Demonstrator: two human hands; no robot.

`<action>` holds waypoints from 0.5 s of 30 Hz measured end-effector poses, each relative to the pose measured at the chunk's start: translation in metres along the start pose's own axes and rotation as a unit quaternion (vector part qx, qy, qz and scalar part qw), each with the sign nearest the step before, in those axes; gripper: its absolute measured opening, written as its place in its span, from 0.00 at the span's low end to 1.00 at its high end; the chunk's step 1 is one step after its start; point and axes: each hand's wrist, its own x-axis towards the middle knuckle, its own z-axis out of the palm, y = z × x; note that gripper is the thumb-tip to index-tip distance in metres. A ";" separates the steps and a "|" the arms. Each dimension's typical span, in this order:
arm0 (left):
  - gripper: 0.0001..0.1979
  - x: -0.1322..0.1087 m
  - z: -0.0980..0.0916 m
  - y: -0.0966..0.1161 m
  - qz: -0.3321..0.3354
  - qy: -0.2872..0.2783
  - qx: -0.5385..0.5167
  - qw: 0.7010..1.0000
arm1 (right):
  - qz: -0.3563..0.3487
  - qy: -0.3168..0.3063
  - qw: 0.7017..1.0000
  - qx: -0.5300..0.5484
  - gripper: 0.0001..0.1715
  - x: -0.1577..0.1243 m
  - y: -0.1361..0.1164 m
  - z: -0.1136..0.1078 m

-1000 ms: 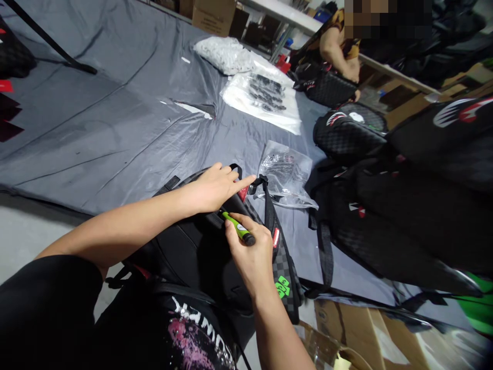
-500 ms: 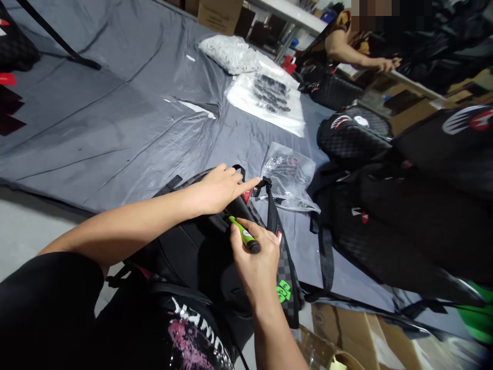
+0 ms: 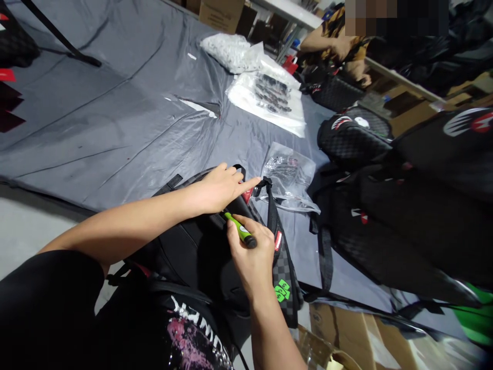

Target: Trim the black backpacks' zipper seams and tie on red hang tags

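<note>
A black backpack with a grey checked side lies at the table's front edge, against my body. Across its top rests my left hand, fingers stretched out and the index finger pointing toward a strap buckle; its thumb is hidden. My right hand is closed in a pen grip around a green pen-shaped tool with a black end. The tool's tip points into the backpack just below my left hand, too dark to make out. Green tags show on the checked side.
A clear plastic bag lies beyond the backpack on the grey-covered table. Farther back are packets of dark parts. More black backpacks crowd the right. Below stand cardboard boxes. Another person's arm shows behind.
My right hand and the green tool have shifted slightly left and up. My left hand stays in place. The other person's hands have drawn back to the left.
</note>
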 end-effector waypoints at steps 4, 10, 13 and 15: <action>0.34 0.001 0.002 -0.001 0.001 0.003 -0.001 1.000 | 0.004 -0.025 1.000 0.016 0.11 0.002 0.001 -0.003; 0.35 0.001 0.001 -0.001 -0.002 0.001 0.000 1.000 | -0.003 -0.005 1.000 0.006 0.11 0.000 0.000 -0.002; 0.34 0.000 0.000 -0.001 -0.001 0.001 0.000 1.000 | -0.002 -0.012 1.000 0.004 0.10 -0.001 0.000 -0.002; 0.34 -0.001 0.000 -0.001 0.001 0.003 -0.001 1.000 | 0.004 -0.006 1.000 -0.012 0.10 0.000 0.000 -0.003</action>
